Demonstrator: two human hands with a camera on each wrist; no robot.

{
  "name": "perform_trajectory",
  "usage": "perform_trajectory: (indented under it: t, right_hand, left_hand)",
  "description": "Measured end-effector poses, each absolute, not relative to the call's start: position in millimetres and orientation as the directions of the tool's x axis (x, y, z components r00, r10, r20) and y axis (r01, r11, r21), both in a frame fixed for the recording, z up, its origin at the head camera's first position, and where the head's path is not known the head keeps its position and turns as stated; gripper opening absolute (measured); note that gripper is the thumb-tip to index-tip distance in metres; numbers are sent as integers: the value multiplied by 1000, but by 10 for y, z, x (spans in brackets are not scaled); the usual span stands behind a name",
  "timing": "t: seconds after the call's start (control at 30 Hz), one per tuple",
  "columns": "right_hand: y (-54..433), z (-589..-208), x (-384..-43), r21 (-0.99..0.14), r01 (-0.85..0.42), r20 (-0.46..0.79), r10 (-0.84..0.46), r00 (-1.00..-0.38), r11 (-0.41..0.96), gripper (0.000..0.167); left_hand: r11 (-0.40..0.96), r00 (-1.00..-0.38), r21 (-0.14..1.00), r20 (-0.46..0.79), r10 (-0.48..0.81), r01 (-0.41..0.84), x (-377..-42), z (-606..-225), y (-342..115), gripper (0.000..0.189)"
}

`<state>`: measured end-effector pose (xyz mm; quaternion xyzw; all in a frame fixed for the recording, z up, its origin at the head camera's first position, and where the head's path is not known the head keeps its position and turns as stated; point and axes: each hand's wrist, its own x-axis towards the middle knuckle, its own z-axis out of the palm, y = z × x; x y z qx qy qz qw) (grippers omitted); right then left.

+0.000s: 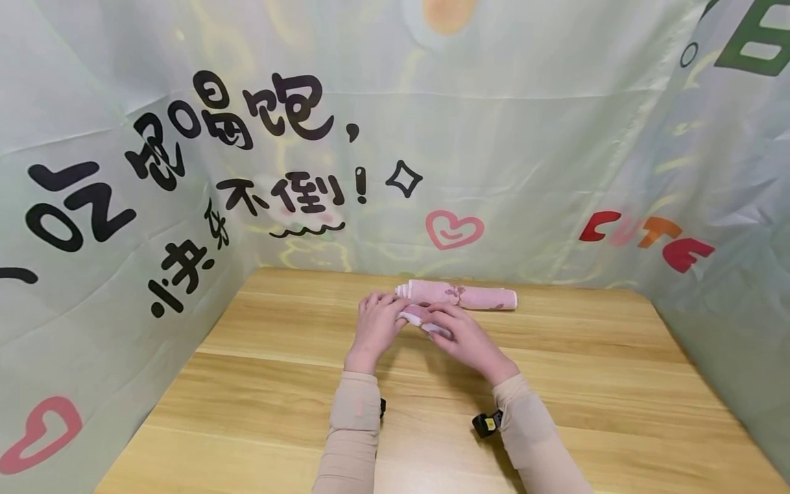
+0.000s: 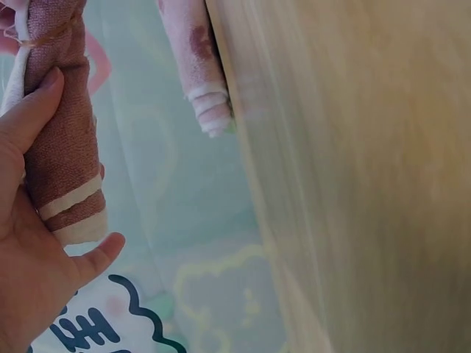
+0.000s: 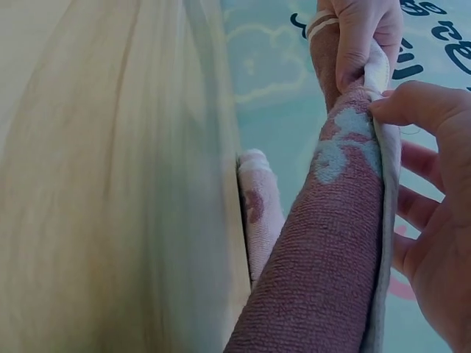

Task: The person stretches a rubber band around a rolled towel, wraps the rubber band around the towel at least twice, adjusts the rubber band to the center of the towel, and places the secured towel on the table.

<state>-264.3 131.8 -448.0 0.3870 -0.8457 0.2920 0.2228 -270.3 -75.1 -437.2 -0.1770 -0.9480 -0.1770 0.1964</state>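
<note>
A rolled towel [image 1: 415, 314], dusty pink with pale edges, is held between both hands above the table. My left hand [image 1: 378, 326] grips one end of the roll, its thumb along the side in the left wrist view. A thin tan band [image 2: 53, 34] crosses the roll there, pulling it in slightly. Pale blue patterning shows on the towel [image 3: 313, 250] in the right wrist view. My right hand [image 3: 449, 213] pinches the roll's pale edge, thumb on top and fingers behind. Part of the towel is hidden by the hands in the head view.
A second rolled towel [image 1: 481, 296], light pink with darker motifs, lies just behind the hands near the back of the wooden table [image 1: 278, 398]. Printed fabric walls [image 1: 524, 151] stand at the back and sides.
</note>
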Motion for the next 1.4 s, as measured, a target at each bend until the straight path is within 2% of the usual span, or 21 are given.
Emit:
perform_trajectory:
  t: [0.4,0.8,1.1,1.4]
  right_hand:
    - [1300,-4517,-2642,-272,-787,627,-518,-582,554,16]
    - [1272,-4476,-2652,-199,-772,613,-538,-578,604,13]
    - [1284,-4472,-2646,-182,-768,618,-537,-575,613,20]
    - [1302,-4476,-2649,-177,-768,657,-507,-558,615,33]
  left_hand:
    - [866,-866,282,416,278,413,-2693,-4363,-738,32]
    - [882,-856,208,413,312,422,-2667,-4310,-667,32]
    - [877,-877,247,366,310,413,-2667,-4304,-660,34]
    - [866,-867,254,382,320,431,-2666,-4298,-656,33]
